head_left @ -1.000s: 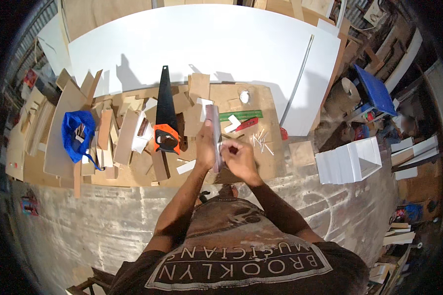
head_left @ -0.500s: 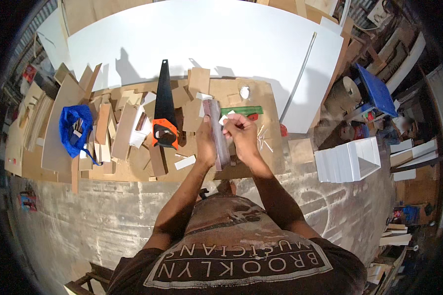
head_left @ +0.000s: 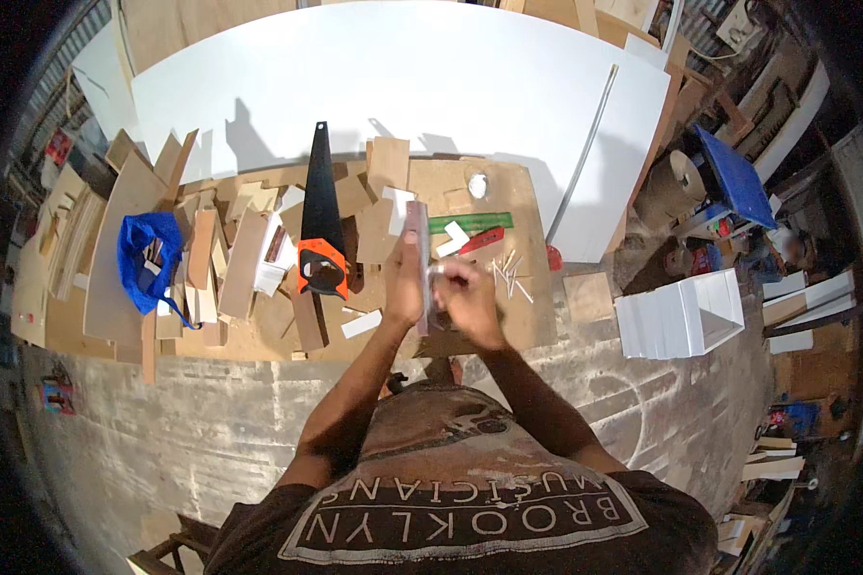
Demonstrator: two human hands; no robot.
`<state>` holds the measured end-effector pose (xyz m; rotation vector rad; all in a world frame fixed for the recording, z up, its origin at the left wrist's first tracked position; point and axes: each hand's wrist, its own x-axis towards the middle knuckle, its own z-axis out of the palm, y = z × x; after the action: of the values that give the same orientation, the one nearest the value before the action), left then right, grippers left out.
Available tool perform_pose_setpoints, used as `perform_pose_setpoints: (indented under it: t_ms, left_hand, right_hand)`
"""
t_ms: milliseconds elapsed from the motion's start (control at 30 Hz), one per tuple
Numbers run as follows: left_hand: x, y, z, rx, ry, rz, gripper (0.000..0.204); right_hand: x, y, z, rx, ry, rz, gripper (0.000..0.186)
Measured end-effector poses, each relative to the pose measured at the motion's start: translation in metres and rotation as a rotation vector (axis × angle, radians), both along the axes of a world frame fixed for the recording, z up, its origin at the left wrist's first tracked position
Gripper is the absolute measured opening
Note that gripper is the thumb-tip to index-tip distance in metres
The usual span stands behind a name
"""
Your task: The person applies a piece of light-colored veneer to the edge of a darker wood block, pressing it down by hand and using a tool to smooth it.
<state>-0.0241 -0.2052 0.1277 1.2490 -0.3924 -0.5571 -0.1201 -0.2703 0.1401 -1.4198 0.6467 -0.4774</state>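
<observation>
My left hand grips a narrow grey wooden strip that stands on edge, pointing away from me over the low wooden work board. My right hand presses against the strip's right side, fingers closed on something small and pale that I cannot make out. A hand saw with a black blade and orange handle lies to the left of my hands. A green ruler and a red piece lie just beyond them.
Many wood offcuts litter the board's left half beside a blue bag. A big white panel lies behind. Thin pale sticks sit right of my hands. A white box and blue tray stand to the right.
My right hand moved down along the strip, from near its middle toward its near end. The strip shifted slightly while my left hand kept its hold.
</observation>
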Motion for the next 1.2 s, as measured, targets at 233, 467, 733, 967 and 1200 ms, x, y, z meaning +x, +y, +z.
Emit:
perform_pose_setpoints:
  t_ms: [233, 467, 733, 967, 1200]
  left_hand:
    - [0.001, -0.003, -0.008, -0.121, 0.166, -0.033, 0.047]
    - [-0.001, -0.001, 0.01, -0.132, 0.215, 0.029, 0.046]
    - [0.013, 0.0, -0.009, -0.085, 0.09, 0.061, 0.045]
    - [-0.012, -0.013, -0.002, -0.107, -0.071, 0.141, 0.047]
    - [0.005, -0.004, -0.014, 0.033, -0.055, 0.083, 0.05]
  right_hand:
    - [0.052, -0.038, 0.018, 0.162, -0.182, -0.045, 0.013]
    - [0.035, -0.023, 0.001, 0.148, -0.123, -0.062, 0.015]
    - [0.022, -0.011, 0.004, -0.418, -0.044, 0.033, 0.01]
    - [0.042, -0.03, 0.003, -0.563, -0.023, -0.093, 0.014]
    - [0.012, 0.002, -0.027, -0.6, -0.123, -0.18, 0.017]
